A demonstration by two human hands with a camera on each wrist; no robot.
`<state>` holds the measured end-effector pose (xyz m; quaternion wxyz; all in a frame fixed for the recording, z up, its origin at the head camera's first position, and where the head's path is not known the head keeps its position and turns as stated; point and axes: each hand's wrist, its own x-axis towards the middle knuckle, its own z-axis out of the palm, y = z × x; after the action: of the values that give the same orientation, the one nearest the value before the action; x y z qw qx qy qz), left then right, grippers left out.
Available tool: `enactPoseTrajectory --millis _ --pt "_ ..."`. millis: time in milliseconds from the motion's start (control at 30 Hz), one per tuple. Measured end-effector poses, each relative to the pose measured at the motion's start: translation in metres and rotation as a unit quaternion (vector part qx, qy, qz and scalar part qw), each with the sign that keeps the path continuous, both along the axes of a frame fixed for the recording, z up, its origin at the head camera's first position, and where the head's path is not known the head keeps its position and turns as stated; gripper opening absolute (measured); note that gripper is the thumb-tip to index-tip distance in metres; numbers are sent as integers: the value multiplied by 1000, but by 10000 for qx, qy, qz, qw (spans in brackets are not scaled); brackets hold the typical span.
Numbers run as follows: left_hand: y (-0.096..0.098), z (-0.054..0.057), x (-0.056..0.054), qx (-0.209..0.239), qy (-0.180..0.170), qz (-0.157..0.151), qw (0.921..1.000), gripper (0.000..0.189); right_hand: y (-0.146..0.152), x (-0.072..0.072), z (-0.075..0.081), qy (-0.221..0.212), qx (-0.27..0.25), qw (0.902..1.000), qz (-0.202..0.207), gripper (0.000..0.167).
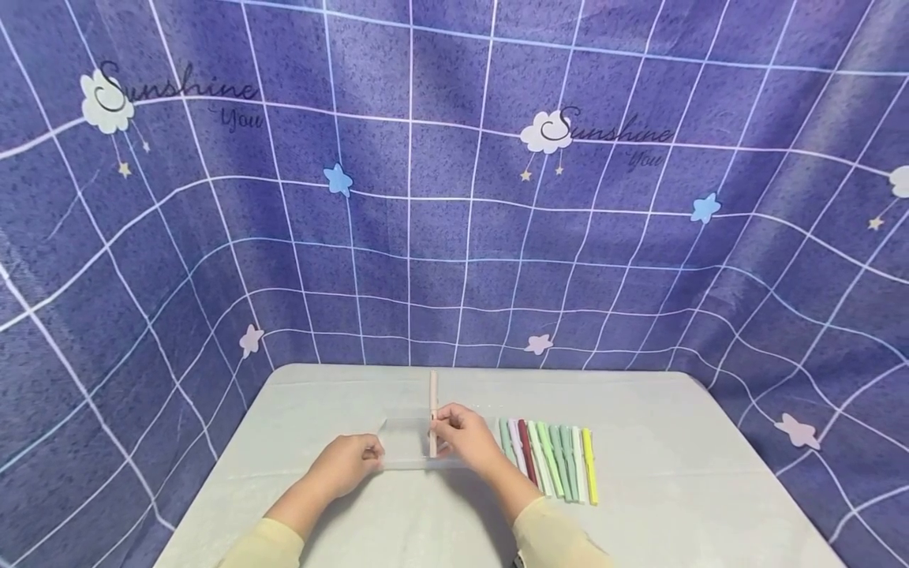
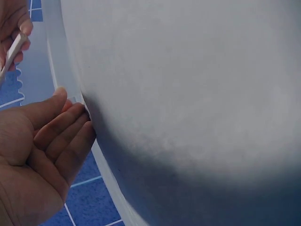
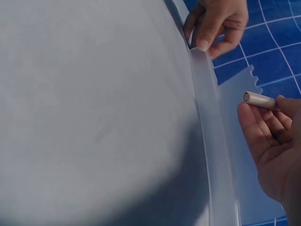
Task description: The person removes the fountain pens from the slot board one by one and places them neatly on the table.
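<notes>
The person's right hand (image 1: 461, 432) is curled around a beige pen (image 1: 433, 412), thumb and fingers pinched on its lower half so the pen stands nearly upright, its top end pointing away from the person. In the right wrist view the pen (image 3: 259, 99) lies across the fingertips with its round end showing, gripped firmly rather than loosely.

Just left of the pen, the left hand (image 1: 348, 461) pinches the near left corner of a clear plastic pouch (image 1: 408, 442). The left wrist view shows thumb and fingertips (image 2: 70, 110) closed on the pouch's edge (image 2: 61, 75), with the rest of the fingers fairly straight; the right wrist view shows the same pinch from the other side, the left hand (image 3: 216, 21) nipping the thin strip of the pouch (image 3: 211, 122) between thumb and forefinger. The pen stands over the pouch, at or just above it; whether its tip is inside the pouch I cannot tell. I can make out nothing inside the pouch itself, which is see-through and hard to read against the cloth.

To the right of the pen, close beside the right hand, about 8 more pens (image 1: 550, 461) lie side by side in a neat row: pale green, pink, dark red, several greens, white and yellow at the far right end. All of this sits on a table (image 1: 675, 473) covered in pale grey cloth.
</notes>
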<state>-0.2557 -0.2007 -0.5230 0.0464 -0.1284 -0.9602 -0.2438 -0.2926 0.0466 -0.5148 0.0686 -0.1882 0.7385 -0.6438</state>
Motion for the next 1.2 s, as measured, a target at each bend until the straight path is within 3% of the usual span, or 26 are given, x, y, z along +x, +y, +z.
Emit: enactPoseTrajectory --millis 600,900,1200 --pt "0 -1 1 9 -75 76 9999 14 39 12 0 -258 184 9995 -97 20" --pt "2 1 2 25 -112 98 9999 13 61 19 -1 -175 478 9984 -230 22" --pt "1 -1 0 25 -58 62 10000 14 87 24 -3 -228 453 9980 -384 24"
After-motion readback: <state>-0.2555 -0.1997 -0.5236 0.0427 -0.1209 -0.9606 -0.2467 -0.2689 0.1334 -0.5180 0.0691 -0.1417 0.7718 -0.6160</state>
